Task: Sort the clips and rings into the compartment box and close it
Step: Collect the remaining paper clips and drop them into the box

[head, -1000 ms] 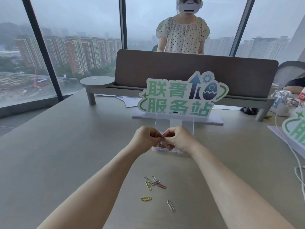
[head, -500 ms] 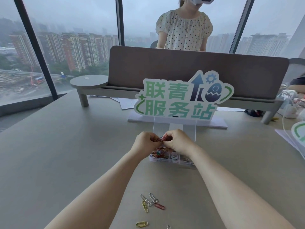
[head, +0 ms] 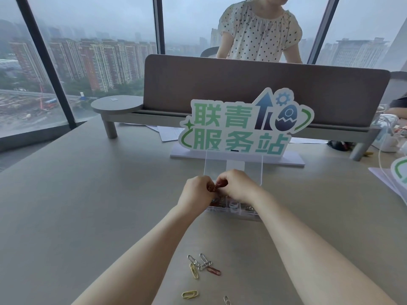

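Both hands meet over the open box [head: 231,211], the left hand [head: 196,194] and right hand [head: 236,186] pinching together on a small reddish clip [head: 217,186]. The box sits directly beneath them; the loose clips [head: 203,266] lie nearer the person, between the forearms

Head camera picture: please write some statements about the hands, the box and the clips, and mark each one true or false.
1. Both hands, left hand and right hand, meet above the compartment box. True.
2. The clear lid is shut. False: it stands open.
3. Loose paper clips lie on the table between the forearms. True.
4. Every loose clip is red. False: yellow and silver ones show too.
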